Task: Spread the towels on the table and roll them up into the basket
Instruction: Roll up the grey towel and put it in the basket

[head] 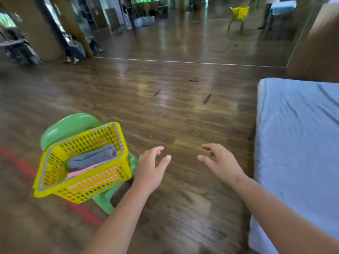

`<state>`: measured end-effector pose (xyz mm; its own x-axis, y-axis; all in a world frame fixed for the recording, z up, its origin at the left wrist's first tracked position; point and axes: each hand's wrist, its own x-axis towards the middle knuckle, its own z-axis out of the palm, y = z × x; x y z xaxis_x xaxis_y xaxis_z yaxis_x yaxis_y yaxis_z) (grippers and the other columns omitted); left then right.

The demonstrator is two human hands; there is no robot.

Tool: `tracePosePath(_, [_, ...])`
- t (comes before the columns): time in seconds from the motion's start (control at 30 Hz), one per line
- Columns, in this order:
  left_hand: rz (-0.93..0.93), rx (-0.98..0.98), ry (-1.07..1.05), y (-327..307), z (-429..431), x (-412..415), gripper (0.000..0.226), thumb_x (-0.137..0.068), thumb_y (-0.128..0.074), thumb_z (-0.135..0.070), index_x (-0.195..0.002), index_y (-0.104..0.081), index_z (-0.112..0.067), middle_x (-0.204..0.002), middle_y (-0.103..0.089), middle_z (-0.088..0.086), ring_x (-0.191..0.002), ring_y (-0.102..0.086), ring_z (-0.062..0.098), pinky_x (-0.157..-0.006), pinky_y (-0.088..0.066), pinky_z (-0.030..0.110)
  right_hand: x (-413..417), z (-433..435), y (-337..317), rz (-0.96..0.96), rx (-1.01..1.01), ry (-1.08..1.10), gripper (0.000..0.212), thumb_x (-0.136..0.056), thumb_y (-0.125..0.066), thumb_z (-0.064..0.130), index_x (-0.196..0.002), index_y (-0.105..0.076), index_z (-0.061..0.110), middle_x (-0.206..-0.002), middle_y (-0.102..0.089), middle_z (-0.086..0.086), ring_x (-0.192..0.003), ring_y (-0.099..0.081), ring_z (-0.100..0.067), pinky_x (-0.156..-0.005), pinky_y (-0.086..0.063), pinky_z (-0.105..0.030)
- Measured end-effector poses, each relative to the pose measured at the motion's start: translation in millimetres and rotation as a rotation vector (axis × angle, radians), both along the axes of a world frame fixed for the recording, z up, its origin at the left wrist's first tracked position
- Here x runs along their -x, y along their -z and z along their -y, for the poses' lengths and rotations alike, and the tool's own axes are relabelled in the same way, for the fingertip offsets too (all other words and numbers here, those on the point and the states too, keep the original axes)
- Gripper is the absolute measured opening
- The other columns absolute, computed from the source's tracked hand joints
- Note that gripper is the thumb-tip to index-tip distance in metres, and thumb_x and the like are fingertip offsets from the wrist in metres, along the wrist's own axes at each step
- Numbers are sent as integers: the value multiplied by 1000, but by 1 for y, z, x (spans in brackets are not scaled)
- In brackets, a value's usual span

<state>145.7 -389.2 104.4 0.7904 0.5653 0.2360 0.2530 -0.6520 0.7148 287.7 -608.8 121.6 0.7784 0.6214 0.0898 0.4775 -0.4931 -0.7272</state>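
Observation:
A yellow perforated basket (102,182) stands on a green plastic chair (67,127) at the lower left. Inside it lie a grey towel (91,158) and, under it, a pink towel (77,174). My left hand (151,169) hovers just right of the basket with loosely spread fingers and holds nothing. My right hand (220,162) hangs over the wooden floor, fingers relaxed and empty. The table with a light blue cloth (297,143) fills the right side; no towel shows on it.
Brown wooden floor (165,107) spreads between chair and table. A red line (22,164) runs across the floor at the left. A mirror wall at the back reflects a yellow basket on a green chair (238,15). People sit at the far left.

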Motion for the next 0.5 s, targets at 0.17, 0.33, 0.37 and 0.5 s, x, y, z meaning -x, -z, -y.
tracePosePath(0.17, [77, 93, 50, -13, -44, -52, 44, -82, -54, -64, -116, -63, -38, -110, -61, -18, -116, -55, 12, -102, -44, 40, -39, -37, -7, -34, -36, 58, 37, -86, -68, 45, -120, -64, 29, -112, -62, 11, -96, -61, -4, -92, -49, -27])
tracePosePath(0.33, [113, 162, 134, -14, -62, -157, 40, -84, -55, -61, -114, -65, -36, -107, -62, -17, -111, -55, 11, -99, -46, 43, -117, -47, -1, -146, -141, 236, 30, -89, -67, 40, -117, -64, 32, -109, -65, 15, -96, -60, -2, -89, -51, -27])
tracePosePath(0.37, [98, 170, 156, -16, -61, -173, 40, -84, -55, -60, -114, -65, -37, -107, -61, -18, -113, -54, 10, -101, -45, 42, -128, -48, 2, -154, -157, 253, 30, -89, -67, 40, -118, -64, 32, -109, -64, 15, -97, -60, -2, -89, -50, -26])
tracePosePath(0.5, [47, 175, 252, -23, -68, -287, 35, -85, -57, -57, -115, -64, -39, -108, -61, -20, -116, -51, 8, -103, -43, 40, -220, -58, 8, -180, -213, 337, 32, -89, -67, 43, -119, -63, 34, -108, -64, 16, -97, -58, -2, -86, -50, -26])
